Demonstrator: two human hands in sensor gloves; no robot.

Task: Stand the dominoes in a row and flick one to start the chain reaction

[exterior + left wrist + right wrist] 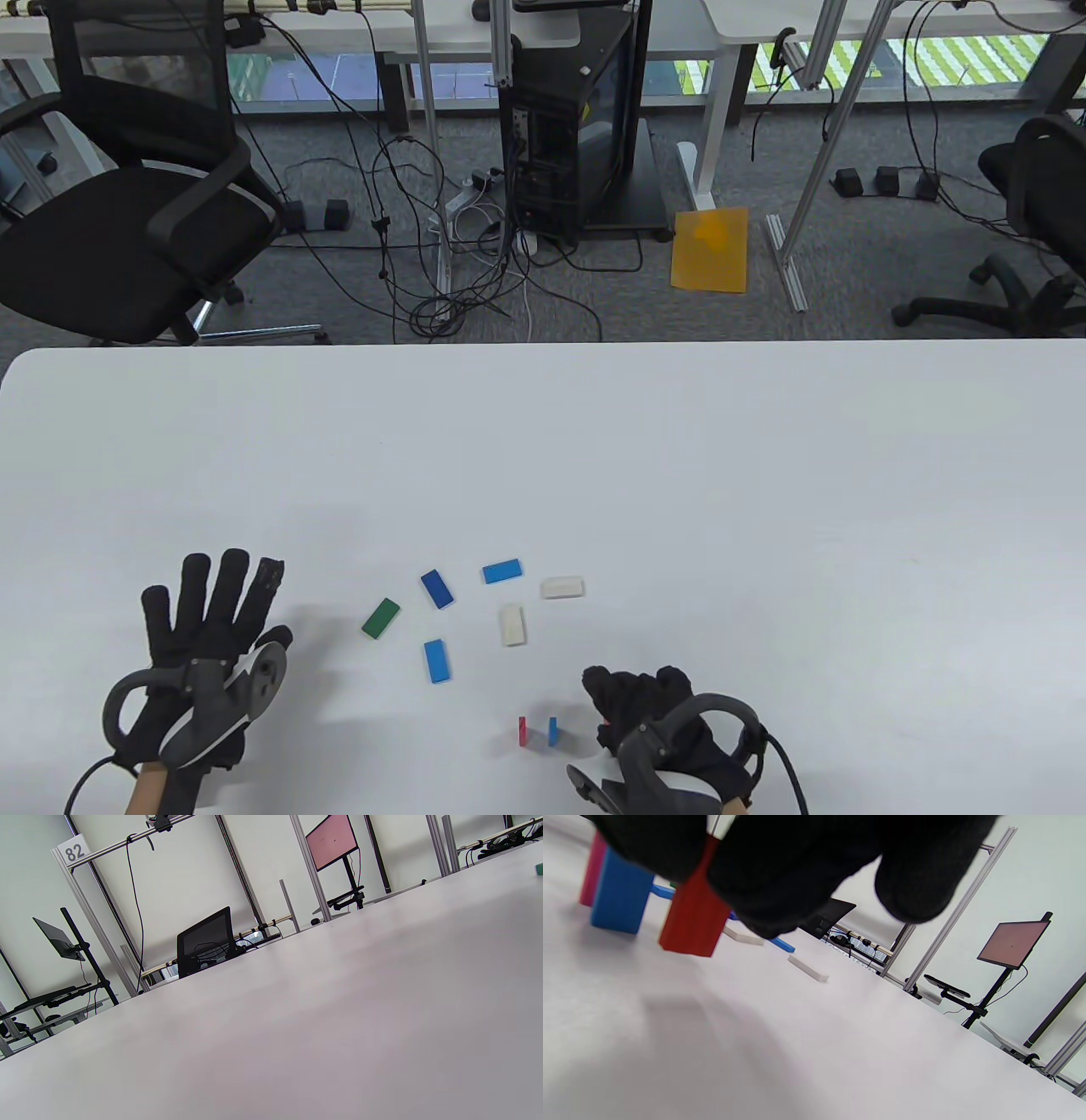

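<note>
Two dominoes stand side by side near the front edge: a red one [523,730] [591,874] and a blue one [553,730] [621,895]. Just right of them my right hand [609,711] [712,861] pinches another red domino [691,921] upright, close over the table; whether it touches the surface I cannot tell. Lying flat further back are a green domino [380,617], a dark blue one [437,588], two lighter blue ones [501,570] [437,660] and two white ones [562,587] [512,625]. My left hand [216,594] lies flat on the table at the left, fingers spread, holding nothing.
The white table [679,475] stretches wide behind and to the right of the dominoes. Beyond its far edge are office chairs [127,229], cables and a black computer cart [577,127] on the floor. The left wrist view shows only bare tabletop [339,1005].
</note>
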